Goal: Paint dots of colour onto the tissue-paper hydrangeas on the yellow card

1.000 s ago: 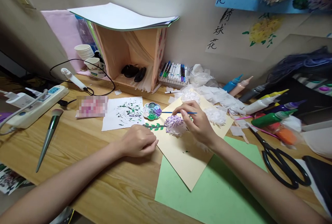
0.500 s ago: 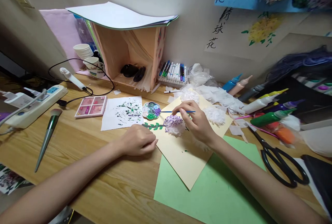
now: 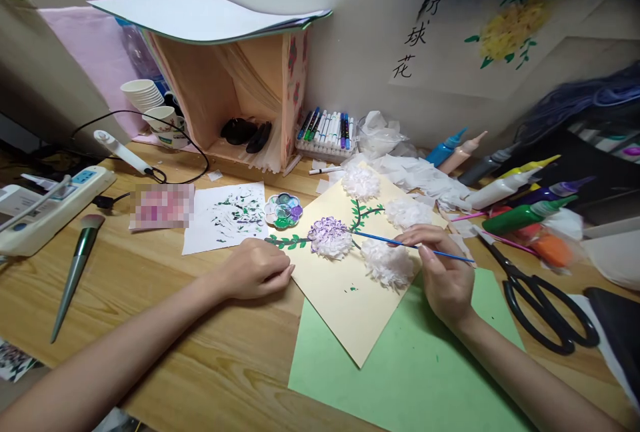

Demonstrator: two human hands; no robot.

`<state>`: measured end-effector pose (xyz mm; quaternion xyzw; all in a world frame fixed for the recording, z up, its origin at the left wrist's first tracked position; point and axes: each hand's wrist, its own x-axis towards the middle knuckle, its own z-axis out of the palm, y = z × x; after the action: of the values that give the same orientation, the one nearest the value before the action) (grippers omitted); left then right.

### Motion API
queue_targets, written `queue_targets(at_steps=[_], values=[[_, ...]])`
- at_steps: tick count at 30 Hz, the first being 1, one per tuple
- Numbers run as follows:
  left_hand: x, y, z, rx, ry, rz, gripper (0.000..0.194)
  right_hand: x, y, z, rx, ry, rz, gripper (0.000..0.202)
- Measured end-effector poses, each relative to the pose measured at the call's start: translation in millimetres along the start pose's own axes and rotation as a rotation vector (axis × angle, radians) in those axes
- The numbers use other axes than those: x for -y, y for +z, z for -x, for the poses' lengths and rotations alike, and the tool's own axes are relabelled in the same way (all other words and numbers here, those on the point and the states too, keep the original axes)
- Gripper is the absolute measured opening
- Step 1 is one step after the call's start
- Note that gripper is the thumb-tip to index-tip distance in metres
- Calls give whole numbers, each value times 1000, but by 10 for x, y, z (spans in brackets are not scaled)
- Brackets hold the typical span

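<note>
Right hand's (image 3: 447,277) fingers pinched a slim blue paintbrush (image 3: 376,238), tip at the ruffled purple-and-white flower (image 3: 330,239) on cream card (image 3: 357,322), left hand (image 3: 257,271) loosely curled beside; petal colouring apparently underway, seemingly calling for light, steady dabs.

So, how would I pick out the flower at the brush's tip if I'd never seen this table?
On the wooden table, find the cream sheet lying partly over a green sheet. On the cream one, go to the fluffy flower nearest the left hand, where the blue brush in the right hand points. Its upper part is purple; the three other flowers are white.
</note>
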<state>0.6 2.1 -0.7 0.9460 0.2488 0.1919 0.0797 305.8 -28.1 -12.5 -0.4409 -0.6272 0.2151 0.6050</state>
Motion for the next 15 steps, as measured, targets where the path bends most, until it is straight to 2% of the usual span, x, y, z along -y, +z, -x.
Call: queue_targets(at_steps=[3, 9, 15], values=[[14, 2, 5, 9, -17, 9, 33, -29, -18, 47, -19, 9, -16, 15], [14, -7, 2, 5, -13, 16, 33, -40, -5, 34, 33, 37, 9, 15], [-11, -12, -4, 12, 8, -7, 33, -4, 23, 55, 62, -18, 69, 13]])
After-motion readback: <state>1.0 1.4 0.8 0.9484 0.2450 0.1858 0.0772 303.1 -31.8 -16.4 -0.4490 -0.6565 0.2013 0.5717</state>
